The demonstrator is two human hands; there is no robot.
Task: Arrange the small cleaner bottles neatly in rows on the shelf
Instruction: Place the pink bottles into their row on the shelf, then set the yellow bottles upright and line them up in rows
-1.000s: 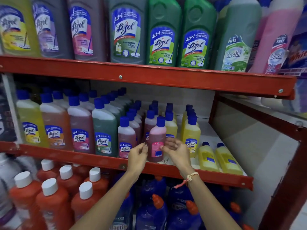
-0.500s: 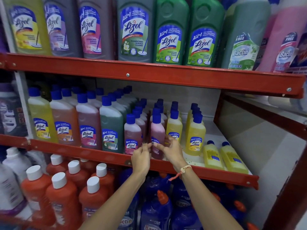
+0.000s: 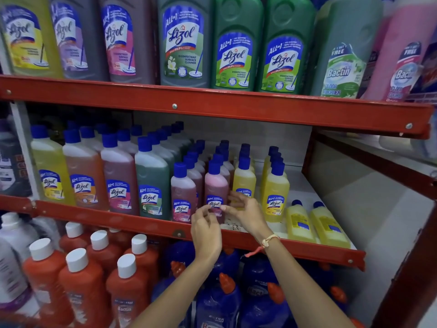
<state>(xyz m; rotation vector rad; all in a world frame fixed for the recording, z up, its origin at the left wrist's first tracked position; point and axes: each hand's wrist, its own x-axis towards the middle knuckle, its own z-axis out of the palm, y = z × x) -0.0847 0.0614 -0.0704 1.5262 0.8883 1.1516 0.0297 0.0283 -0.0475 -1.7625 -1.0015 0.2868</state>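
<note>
A small pink cleaner bottle (image 3: 215,183) with a blue cap stands upright at the front of a row on the middle shelf (image 3: 142,224), its front label facing out. My left hand (image 3: 205,229) and my right hand (image 3: 244,213) pinch its lower part from either side. A small mauve bottle (image 3: 183,192) stands just left of it. Small yellow bottles (image 3: 244,178) (image 3: 275,190) head the rows to its right. Further right, two yellow bottles (image 3: 299,223) (image 3: 329,226) lie flat on the shelf.
Taller cleaner bottles (image 3: 118,176) fill the middle shelf's left half. Large bottles (image 3: 233,43) line the top shelf. Orange bottles with white caps (image 3: 80,280) and blue bottles (image 3: 217,304) stand below. Bare white shelf surface (image 3: 298,185) shows behind the lying bottles.
The pink bottle was set down at the front of its row and turned from back label to front label facing out. Both hands stayed on it.
</note>
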